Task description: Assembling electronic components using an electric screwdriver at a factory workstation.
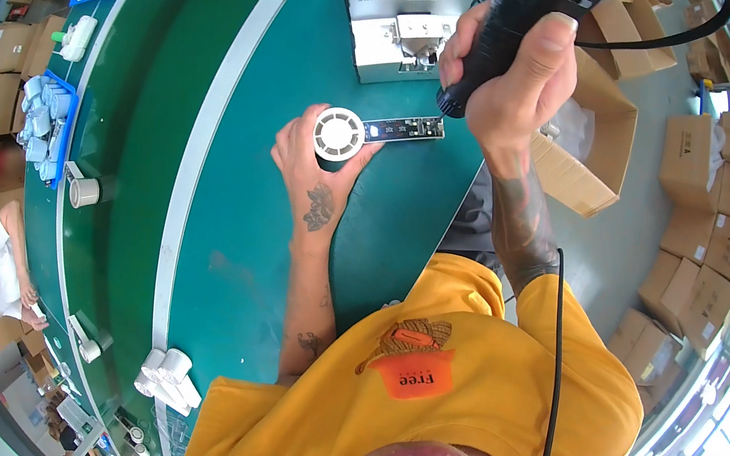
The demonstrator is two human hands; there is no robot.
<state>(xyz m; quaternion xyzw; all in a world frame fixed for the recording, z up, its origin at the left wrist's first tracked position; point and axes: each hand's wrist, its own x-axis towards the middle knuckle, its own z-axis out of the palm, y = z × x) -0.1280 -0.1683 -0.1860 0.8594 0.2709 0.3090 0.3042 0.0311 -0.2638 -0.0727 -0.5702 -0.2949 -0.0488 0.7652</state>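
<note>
My left hand (305,160) is closed around a white round slotted part (338,135) over the green bench. A narrow dark circuit board (406,129) runs out from that part to the right, past my thumb. In my right hand (523,92) is a black corded electric screwdriver (515,36), held higher up with its ribbed nose pointing down and left. The nose is apart from the white part, above the board's far end. Beyond them stands a silver metal box-shaped device (407,12) with a small mechanism at its front.
Several white cylindrical parts (170,378) lie at the lower left by the pale rail (176,231). Across the green belt are blue trays (60,160) of parts and another person's arm (16,251). An open cardboard box (593,138) stands right of the bench.
</note>
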